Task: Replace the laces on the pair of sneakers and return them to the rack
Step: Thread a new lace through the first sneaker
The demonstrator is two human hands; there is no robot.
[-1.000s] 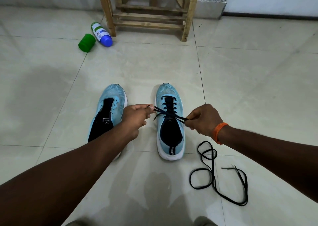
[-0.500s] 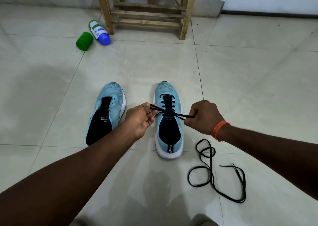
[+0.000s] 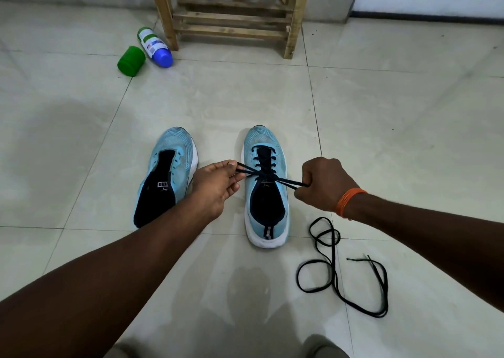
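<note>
Two light-blue sneakers stand side by side on the tiled floor, toes pointing away from me. The right sneaker (image 3: 266, 191) has a black lace (image 3: 268, 176) threaded through its eyelets and crossed over the tongue. My left hand (image 3: 215, 187) pinches one lace end at the shoe's left side. My right hand (image 3: 319, 184), with an orange band at the wrist, is fisted around the other end. The lace is stretched taut between both hands. The left sneaker (image 3: 169, 172) has no lace. A loose black lace (image 3: 332, 270) lies coiled on the floor, right of the laced shoe.
A wooden rack (image 3: 234, 22) stands against the far wall. Left of its leg lie a white-and-blue bottle (image 3: 155, 48) on its side and a green cap (image 3: 131, 61). My knees show at the bottom edge.
Both hands have drawn farther apart, pulling the lace ends tighter across the right sneaker. The view has shifted slightly; the shoes and the loose lace have stayed in place.
</note>
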